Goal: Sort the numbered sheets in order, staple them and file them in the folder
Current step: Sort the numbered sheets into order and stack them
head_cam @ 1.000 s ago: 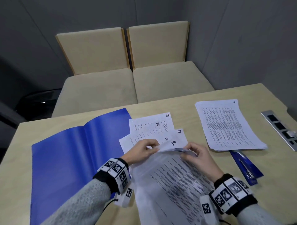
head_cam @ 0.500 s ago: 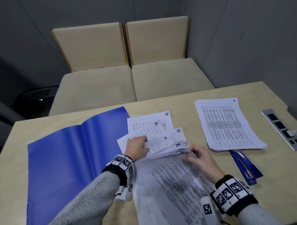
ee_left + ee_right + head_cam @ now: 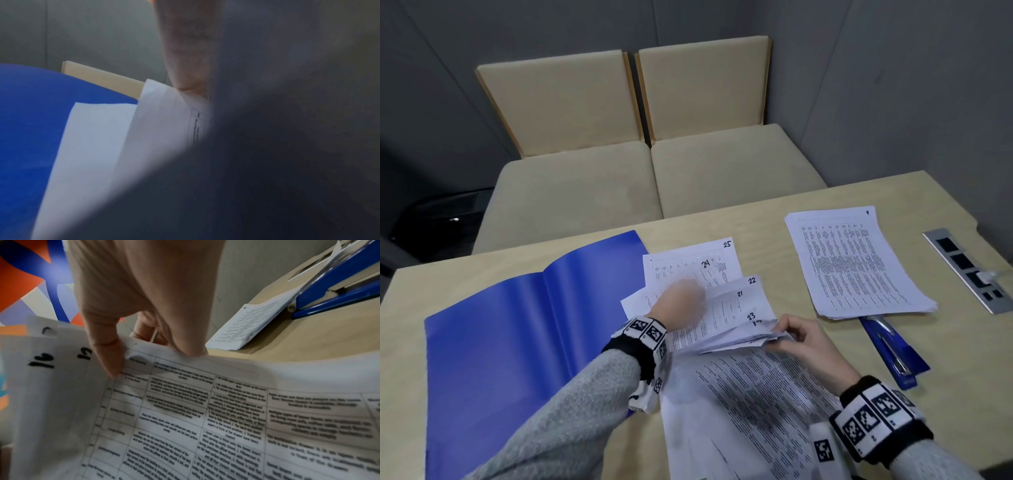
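Note:
Printed sheets with handwritten numbers lie fanned on the table; 25 point(image 3: 727, 244), 24, 22, 21 and 23 show. My left hand point(image 3: 683, 296) is blurred over this fan; one finger point(image 3: 185, 56) touches a sheet's edge, and its grip is unclear. My right hand point(image 3: 787, 337) pinches the far corner of a loose bunch of sheets point(image 3: 750, 404), thumb point(image 3: 109, 353) on top, with a sheet marked 19 point(image 3: 41, 363) beside it. An open blue folder point(image 3: 517, 342) lies at the left. A blue stapler point(image 3: 890, 349) lies at the right.
A neat stack topped by sheet 1 point(image 3: 859, 263) sits at the right, its near edge over the stapler's far end. A metal socket strip point(image 3: 969, 270) is set in the table's right edge. Two beige chairs point(image 3: 647, 164) stand beyond the table.
My left hand let go of the corner of sheet 19 and slid away from me over the fan. A sheet marked 23 now shows. My right hand stayed in place.

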Demonstrator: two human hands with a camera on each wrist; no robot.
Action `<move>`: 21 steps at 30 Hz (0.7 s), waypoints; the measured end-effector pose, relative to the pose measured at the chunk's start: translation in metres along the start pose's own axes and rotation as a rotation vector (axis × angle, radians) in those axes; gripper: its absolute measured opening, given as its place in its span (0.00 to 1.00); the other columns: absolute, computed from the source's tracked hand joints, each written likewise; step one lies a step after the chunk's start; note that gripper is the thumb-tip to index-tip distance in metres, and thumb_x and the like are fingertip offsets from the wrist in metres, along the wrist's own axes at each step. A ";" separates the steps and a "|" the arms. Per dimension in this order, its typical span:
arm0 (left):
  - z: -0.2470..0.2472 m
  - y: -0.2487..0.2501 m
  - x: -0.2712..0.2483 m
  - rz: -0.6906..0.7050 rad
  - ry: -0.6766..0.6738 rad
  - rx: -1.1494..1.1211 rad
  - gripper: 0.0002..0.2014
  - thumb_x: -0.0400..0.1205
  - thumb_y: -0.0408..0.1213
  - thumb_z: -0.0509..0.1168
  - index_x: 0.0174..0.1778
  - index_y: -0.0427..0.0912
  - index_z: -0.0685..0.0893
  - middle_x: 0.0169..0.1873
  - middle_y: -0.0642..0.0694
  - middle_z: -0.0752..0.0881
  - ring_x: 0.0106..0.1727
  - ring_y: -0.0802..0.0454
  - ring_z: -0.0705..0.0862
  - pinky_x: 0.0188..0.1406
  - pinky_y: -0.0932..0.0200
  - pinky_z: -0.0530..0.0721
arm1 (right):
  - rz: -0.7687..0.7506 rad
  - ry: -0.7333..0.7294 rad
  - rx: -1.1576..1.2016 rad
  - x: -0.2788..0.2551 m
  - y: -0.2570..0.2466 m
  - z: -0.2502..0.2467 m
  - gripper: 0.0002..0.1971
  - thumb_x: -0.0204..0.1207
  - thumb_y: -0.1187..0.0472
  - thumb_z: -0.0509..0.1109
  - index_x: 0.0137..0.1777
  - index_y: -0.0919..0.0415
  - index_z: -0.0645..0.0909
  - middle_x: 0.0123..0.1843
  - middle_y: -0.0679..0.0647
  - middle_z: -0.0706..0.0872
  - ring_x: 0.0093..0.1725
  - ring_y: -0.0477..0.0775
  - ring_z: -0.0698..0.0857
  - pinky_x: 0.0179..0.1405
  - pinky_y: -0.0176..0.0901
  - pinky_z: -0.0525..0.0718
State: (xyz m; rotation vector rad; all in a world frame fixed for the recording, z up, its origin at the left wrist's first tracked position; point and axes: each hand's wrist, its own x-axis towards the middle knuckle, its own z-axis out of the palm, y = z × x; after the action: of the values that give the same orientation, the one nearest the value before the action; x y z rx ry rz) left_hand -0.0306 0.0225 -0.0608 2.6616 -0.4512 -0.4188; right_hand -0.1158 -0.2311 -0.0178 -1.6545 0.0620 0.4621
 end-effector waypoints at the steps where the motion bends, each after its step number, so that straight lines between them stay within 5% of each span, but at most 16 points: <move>1: 0.000 0.002 -0.002 0.007 0.023 -0.014 0.07 0.77 0.35 0.64 0.40 0.35 0.84 0.41 0.45 0.81 0.46 0.44 0.80 0.44 0.53 0.76 | 0.002 -0.003 0.001 -0.001 -0.001 0.000 0.10 0.66 0.74 0.77 0.34 0.61 0.81 0.36 0.56 0.85 0.39 0.49 0.82 0.42 0.38 0.77; 4: -0.007 0.007 -0.013 0.069 0.227 0.054 0.08 0.81 0.36 0.64 0.41 0.36 0.84 0.41 0.44 0.83 0.45 0.44 0.81 0.41 0.52 0.78 | -0.003 -0.020 0.015 -0.003 -0.007 -0.003 0.10 0.65 0.77 0.76 0.35 0.66 0.79 0.35 0.49 0.87 0.37 0.43 0.83 0.39 0.31 0.79; 7: -0.032 0.013 -0.030 0.142 0.502 0.154 0.08 0.79 0.35 0.67 0.37 0.37 0.80 0.36 0.43 0.81 0.35 0.43 0.81 0.23 0.53 0.76 | -0.004 -0.060 0.016 -0.005 -0.015 -0.008 0.10 0.64 0.78 0.76 0.36 0.68 0.77 0.31 0.46 0.85 0.33 0.38 0.81 0.34 0.28 0.77; 9: -0.058 0.017 -0.042 0.176 0.631 0.174 0.05 0.81 0.38 0.61 0.40 0.42 0.73 0.35 0.43 0.79 0.29 0.41 0.79 0.16 0.53 0.77 | -0.003 -0.103 0.013 -0.007 -0.021 -0.012 0.10 0.62 0.73 0.77 0.35 0.67 0.77 0.30 0.44 0.85 0.32 0.39 0.81 0.33 0.30 0.76; 11: -0.087 0.023 -0.054 0.207 0.703 0.155 0.04 0.81 0.40 0.56 0.50 0.45 0.71 0.37 0.43 0.82 0.29 0.42 0.80 0.19 0.54 0.79 | 0.005 -0.126 0.011 -0.011 -0.027 -0.015 0.10 0.59 0.67 0.77 0.34 0.65 0.77 0.34 0.44 0.86 0.34 0.39 0.81 0.35 0.32 0.77; 15: -0.152 0.042 -0.077 0.241 0.801 0.139 0.23 0.82 0.33 0.65 0.72 0.45 0.68 0.41 0.40 0.82 0.32 0.43 0.79 0.29 0.55 0.77 | -0.003 -0.159 0.083 -0.017 -0.037 -0.021 0.12 0.53 0.61 0.79 0.32 0.61 0.78 0.34 0.48 0.83 0.36 0.45 0.81 0.39 0.35 0.79; 18: -0.194 0.060 -0.093 0.324 0.907 0.169 0.09 0.82 0.33 0.62 0.57 0.42 0.82 0.38 0.38 0.78 0.32 0.42 0.77 0.29 0.52 0.80 | -0.016 -0.176 0.144 -0.020 -0.042 -0.024 0.11 0.52 0.61 0.79 0.31 0.59 0.80 0.35 0.52 0.84 0.39 0.49 0.82 0.41 0.38 0.82; 21: -0.222 0.064 -0.099 0.323 0.983 0.024 0.09 0.77 0.23 0.63 0.48 0.34 0.87 0.35 0.40 0.77 0.33 0.55 0.72 0.36 0.68 0.72 | -0.022 -0.181 0.155 -0.025 -0.043 -0.027 0.11 0.52 0.64 0.79 0.30 0.59 0.80 0.44 0.57 0.87 0.43 0.51 0.84 0.44 0.40 0.83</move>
State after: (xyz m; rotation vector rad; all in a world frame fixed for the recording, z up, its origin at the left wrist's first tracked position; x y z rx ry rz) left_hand -0.0575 0.0793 0.1823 2.3694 -0.5236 0.9484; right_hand -0.1182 -0.2566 0.0327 -1.4549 -0.0537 0.5740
